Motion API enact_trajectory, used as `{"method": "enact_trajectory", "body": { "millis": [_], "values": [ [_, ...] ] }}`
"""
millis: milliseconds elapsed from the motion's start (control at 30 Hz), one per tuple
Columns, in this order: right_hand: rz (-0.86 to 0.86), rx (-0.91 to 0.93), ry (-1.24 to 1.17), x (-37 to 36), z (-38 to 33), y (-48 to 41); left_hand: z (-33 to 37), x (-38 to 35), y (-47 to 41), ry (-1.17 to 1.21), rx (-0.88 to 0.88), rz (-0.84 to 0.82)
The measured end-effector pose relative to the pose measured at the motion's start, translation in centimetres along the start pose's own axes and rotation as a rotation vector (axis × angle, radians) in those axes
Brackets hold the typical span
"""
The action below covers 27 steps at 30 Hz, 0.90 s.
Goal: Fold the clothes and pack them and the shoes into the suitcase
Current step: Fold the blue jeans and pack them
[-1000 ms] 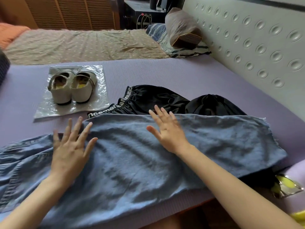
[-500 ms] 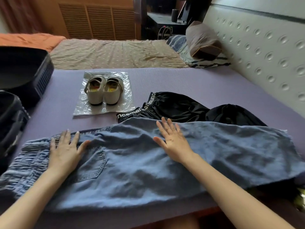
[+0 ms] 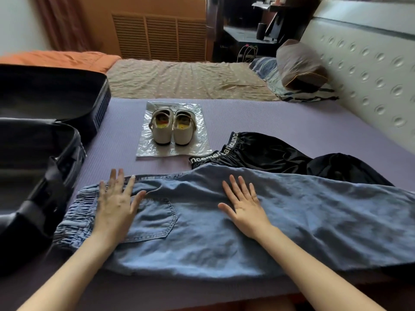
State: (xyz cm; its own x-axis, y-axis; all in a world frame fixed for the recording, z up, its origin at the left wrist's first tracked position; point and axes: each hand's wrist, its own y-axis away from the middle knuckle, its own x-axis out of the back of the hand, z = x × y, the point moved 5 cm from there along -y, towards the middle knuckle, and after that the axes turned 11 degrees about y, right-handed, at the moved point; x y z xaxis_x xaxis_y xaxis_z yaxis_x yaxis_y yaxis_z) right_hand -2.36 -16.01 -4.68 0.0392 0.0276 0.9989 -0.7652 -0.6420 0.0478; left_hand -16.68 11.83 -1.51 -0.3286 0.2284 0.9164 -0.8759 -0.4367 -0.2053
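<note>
While our left hand (image 3: 116, 204) and right hand (image 3: 244, 208) lie flat on the jeans (image 3: 314, 221) across the lower frame, fingers (image 3: 234, 186) spread and gripping nothing, we smooth outward so each fold lands crease-free; the suitcase (image 3: 75, 142) lies open at left.

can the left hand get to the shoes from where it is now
Probably yes: the left hand lies flat on the jeans, holding nothing, and only bare purple mat lies between it and the shoes on their plastic sheet.
</note>
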Motion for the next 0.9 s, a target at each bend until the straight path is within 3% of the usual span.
{"method": "enact_trajectory", "body": {
  "millis": [100,233,333,433,567,733,900],
  "values": [
    [0.038,0.085,-0.067,1.2,-3.8,1.7,-0.7,1.5,3.2,-0.085,-0.057,0.064],
    [0.011,0.177,-0.085,1.0,-8.7,3.6,-4.6,-0.2,5.9,-0.106,0.110,-0.093],
    [-0.014,0.149,-0.014,-1.2,-9.1,3.9,-5.3,-1.2,6.0,-0.085,0.174,-0.178],
    [0.041,0.124,0.004,-1.8,-9.1,3.9,-5.0,-1.4,5.8,-0.095,0.183,-0.146],
    [-0.033,0.142,0.017,-1.6,-9.1,3.9,-5.2,-1.1,5.5,-0.070,0.196,-0.118],
    [-0.086,0.138,0.022,-1.5,-9.2,3.9,-5.2,0.2,4.8,0.086,0.224,-0.159],
    [-0.131,0.127,-0.062,-0.9,-9.7,3.9,-7.1,2.2,4.0,0.305,0.354,-0.058]
  ]
}}
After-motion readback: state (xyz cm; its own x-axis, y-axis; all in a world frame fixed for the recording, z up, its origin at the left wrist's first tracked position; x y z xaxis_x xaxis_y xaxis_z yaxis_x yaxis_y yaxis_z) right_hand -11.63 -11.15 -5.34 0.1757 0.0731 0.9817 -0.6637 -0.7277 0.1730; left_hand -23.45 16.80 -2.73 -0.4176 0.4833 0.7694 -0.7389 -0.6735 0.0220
